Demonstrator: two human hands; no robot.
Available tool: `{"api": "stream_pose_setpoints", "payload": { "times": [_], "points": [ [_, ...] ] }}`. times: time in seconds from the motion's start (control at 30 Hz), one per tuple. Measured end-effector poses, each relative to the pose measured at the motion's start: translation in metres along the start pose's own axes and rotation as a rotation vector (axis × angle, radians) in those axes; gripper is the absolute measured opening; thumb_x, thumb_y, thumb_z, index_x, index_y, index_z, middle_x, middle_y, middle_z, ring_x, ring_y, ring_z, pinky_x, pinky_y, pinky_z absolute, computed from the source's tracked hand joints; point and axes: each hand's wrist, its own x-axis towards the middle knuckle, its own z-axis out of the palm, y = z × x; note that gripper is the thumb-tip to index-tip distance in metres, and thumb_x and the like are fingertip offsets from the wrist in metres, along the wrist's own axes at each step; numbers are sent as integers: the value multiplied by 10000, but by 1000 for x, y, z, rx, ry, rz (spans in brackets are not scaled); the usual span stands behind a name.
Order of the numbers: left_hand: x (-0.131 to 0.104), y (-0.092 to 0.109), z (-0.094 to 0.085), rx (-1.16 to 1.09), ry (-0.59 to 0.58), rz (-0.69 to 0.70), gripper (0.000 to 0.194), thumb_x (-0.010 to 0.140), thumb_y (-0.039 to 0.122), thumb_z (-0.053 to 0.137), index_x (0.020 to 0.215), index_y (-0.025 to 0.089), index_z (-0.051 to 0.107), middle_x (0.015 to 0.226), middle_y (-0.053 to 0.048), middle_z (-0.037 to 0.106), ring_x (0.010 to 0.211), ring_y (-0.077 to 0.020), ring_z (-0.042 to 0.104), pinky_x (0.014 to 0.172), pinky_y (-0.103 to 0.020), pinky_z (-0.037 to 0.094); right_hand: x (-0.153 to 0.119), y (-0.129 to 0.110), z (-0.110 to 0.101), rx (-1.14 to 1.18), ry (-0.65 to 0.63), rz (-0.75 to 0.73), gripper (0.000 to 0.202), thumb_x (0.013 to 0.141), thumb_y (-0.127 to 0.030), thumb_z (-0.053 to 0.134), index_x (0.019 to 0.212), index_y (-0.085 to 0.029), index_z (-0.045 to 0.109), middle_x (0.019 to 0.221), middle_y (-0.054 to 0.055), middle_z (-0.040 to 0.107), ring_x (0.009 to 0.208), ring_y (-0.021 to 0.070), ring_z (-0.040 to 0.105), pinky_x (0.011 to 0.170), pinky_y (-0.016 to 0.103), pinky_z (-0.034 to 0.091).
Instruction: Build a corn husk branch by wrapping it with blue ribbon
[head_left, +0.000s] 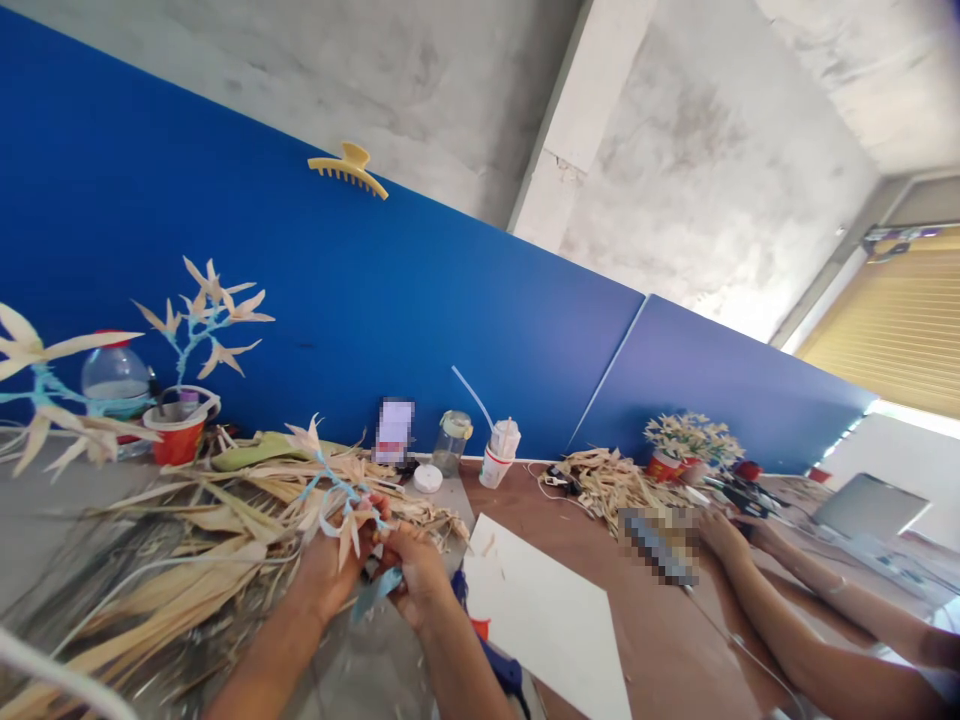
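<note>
My left hand (337, 565) has its fingers closed round the stem of a small spray of pale dried-husk flowers (349, 535), whose branches are wrapped in light blue. Close beside it, my right hand (416, 570) pinches a light blue strip (375, 592) near the lower end of the spray, and the strip's loose part hangs between my hands. Both hands are above a heap of dry husk leaves (247, 540). Some fingertips are hidden behind the spray. Right of my right forearm lies a dark blue glue gun (495, 655), partly covered.
A white board (551, 620) lies on the brown table (637, 640). Behind stand a lidded clear jar (452, 445), a cup (495, 465) and a red pot with a finished flower spray (180, 435). At right, a co-worker's arms (780, 610) reach over the table.
</note>
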Motion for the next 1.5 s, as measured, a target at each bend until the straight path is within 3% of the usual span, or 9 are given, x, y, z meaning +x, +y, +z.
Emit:
{"api": "stream_pose_setpoints", "payload": {
  "times": [0.23,0.47,0.63,0.8,0.93,1.13,1.33,1.4,1.5],
  "points": [
    [7,-2,-15,17,53,16,205,602,229,806,708,199,634,714,-11,691,775,-235,685,718,-369,558,-4,2,-4,-248,73,-220,206,620,-382,666,549,-207,585,444,-69,366,451,90,238,469,237,194],
    [9,0,-17,65,58,14,298,534,317,871,692,213,641,723,-33,721,831,-279,701,718,-378,558,-7,-2,-5,-449,85,-445,279,709,-370,591,498,-216,491,508,-40,384,532,126,313,540,268,272],
    [8,-2,-21,11,-26,-37,246,611,287,842,742,189,658,792,-62,753,767,-254,714,718,-378,579,-2,6,-10,-328,69,-298,225,695,-384,668,578,-202,606,525,-45,437,509,113,352,509,247,317],
    [6,-1,-22,-59,-30,-105,126,724,137,738,811,148,647,806,-75,752,657,-183,702,562,-271,557,0,11,-12,97,-19,98,240,638,-306,783,691,-180,586,660,-23,595,491,89,505,475,212,399],
    [4,0,-20,-73,-16,-164,77,808,72,629,852,134,628,872,-92,750,658,-168,703,520,-247,554,-2,5,-17,277,-141,326,232,669,-172,776,759,-160,562,648,-51,592,391,14,390,386,135,267],
    [2,-3,-21,-62,-38,-204,43,845,125,626,880,150,630,852,-89,741,575,-155,676,423,-220,507,-5,1,-20,180,-249,342,220,658,-186,778,724,-150,572,601,-59,599,345,-11,298,363,138,185],
    [-1,1,-14,0,16,-138,67,852,104,597,813,151,625,810,-73,738,531,-162,667,405,-246,516,-3,8,-12,19,-129,242,212,688,-273,739,658,-165,560,466,-64,539,313,21,296,324,158,150],
    [0,-1,-15,0,27,-127,76,869,101,574,834,145,625,825,-79,743,559,-173,688,393,-237,509,-2,8,-12,44,-134,267,178,708,-260,711,665,-161,569,462,-65,536,310,19,267,320,158,137],
    [4,-5,-21,-46,31,-131,87,893,98,553,899,140,628,822,-83,752,649,-177,727,493,-237,562,-2,8,-12,100,-192,362,138,720,-235,677,667,-144,589,460,-64,524,320,5,198,331,155,112]
  ]
}}
